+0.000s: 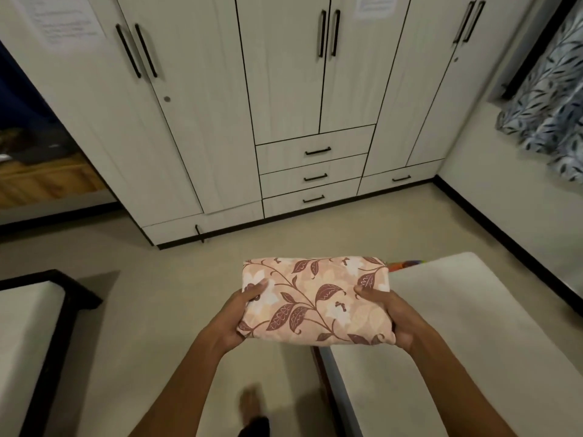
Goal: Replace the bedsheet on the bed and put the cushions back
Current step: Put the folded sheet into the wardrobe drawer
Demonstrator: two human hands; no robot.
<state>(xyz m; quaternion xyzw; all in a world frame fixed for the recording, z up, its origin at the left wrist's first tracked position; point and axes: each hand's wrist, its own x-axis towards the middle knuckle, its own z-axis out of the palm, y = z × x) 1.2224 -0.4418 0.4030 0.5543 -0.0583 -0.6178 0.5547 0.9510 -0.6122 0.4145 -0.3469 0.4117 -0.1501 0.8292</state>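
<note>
A folded bedsheet [315, 299], pink with dark red leaves and pale flowers, is held in front of me above the floor. My left hand [239, 313] grips its left end and my right hand [389, 313] grips its right end, thumbs on top. A bare white mattress on a bed [448, 342] lies to the right, its near corner just under the sheet. No cushions are in view.
A white wardrobe [284, 105] with black handles and drawers fills the wall ahead. A second bed with a black frame [47, 326] sits at the left. A patterned curtain [552, 105] hangs at the right. A colourful cloth [407, 264] peeks out behind the mattress. My foot [252, 405] is on the beige floor.
</note>
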